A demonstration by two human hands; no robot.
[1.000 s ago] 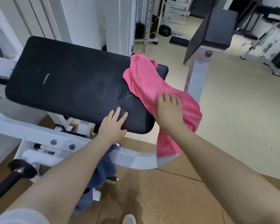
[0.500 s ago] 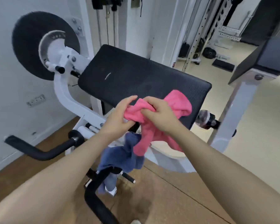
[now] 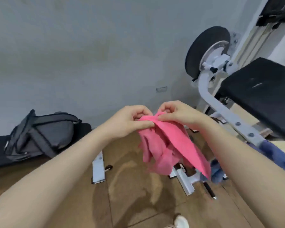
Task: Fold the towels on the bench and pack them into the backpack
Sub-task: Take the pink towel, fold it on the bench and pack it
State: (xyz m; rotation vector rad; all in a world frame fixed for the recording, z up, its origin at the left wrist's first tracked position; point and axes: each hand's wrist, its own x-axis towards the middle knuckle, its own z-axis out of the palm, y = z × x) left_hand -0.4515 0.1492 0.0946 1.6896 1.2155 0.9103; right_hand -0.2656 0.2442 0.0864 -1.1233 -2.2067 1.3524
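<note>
Both the left hand (image 3: pixel 130 120) and right hand (image 3: pixel 176 113) pinch the pink towel (image 3: pixel 168 145) by its bunched top at mid-air centre, backpack (image 3: pixel 41 134) at nine o'clock; loose folds could slip and tangle.

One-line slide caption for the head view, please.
Both hands, left and right, pinch the pink towel in mid-air; backpack waits at left.
</note>
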